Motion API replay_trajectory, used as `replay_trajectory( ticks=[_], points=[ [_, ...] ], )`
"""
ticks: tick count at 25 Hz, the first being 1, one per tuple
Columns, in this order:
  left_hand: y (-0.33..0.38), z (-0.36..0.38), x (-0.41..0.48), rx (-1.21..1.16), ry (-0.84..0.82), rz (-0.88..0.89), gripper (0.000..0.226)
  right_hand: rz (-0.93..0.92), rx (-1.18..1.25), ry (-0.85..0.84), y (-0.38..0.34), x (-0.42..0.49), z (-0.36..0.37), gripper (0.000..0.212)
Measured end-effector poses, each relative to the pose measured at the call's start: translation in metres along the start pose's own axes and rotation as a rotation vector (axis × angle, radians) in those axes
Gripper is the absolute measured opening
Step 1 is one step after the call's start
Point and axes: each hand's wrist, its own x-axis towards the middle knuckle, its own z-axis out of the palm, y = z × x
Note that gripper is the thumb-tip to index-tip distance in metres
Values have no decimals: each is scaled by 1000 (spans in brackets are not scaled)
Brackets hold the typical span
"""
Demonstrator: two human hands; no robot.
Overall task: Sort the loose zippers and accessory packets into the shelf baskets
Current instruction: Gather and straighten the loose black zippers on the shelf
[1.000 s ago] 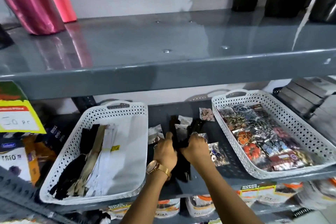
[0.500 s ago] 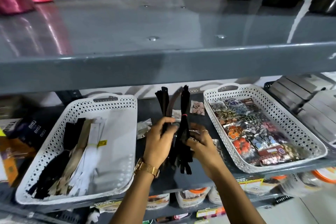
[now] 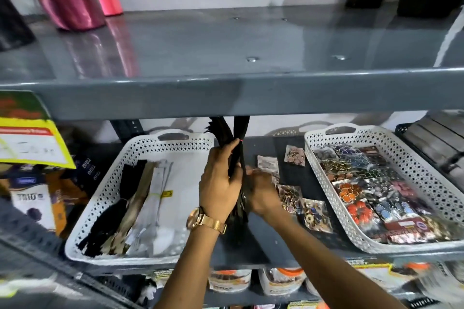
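A grey upper shelf (image 3: 226, 88) spans the view just above the hands, hiding the tips of the black zipper bundle (image 3: 232, 138). Left of the hands sits a white basket (image 3: 140, 153) of black, tan and white zippers; to the right, a second basket (image 3: 411, 168) full of accessory packets, with loose packets (image 3: 291, 195) on the shelf just beside the right hand. The left hand (image 3: 219, 188), wearing a gold watch (image 3: 200, 218), is clamped on the upright bundle; the right hand (image 3: 261, 193) grips its lower part.
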Motion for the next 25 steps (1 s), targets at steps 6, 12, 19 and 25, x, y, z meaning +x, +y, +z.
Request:
replay_trajectory(
  ticks=[6, 12, 19, 25],
  points=[
    [-3, -17, 0, -2, -25, -68, 52, -184, -951, 174, 1, 47, 49, 68],
    [-6, -10, -10, -2, -83, -86, 50, 4, -950, -72, 25, 67, 4, 54],
    [-7, 25, -18, 251, -245, -105, 50, 208, -567, 31, 84, 16, -31, 51],
    [-6, 59, -14, 374, -379, -72, 46, 218, -536, 0, 92, 1, -40, 54]
  ],
)
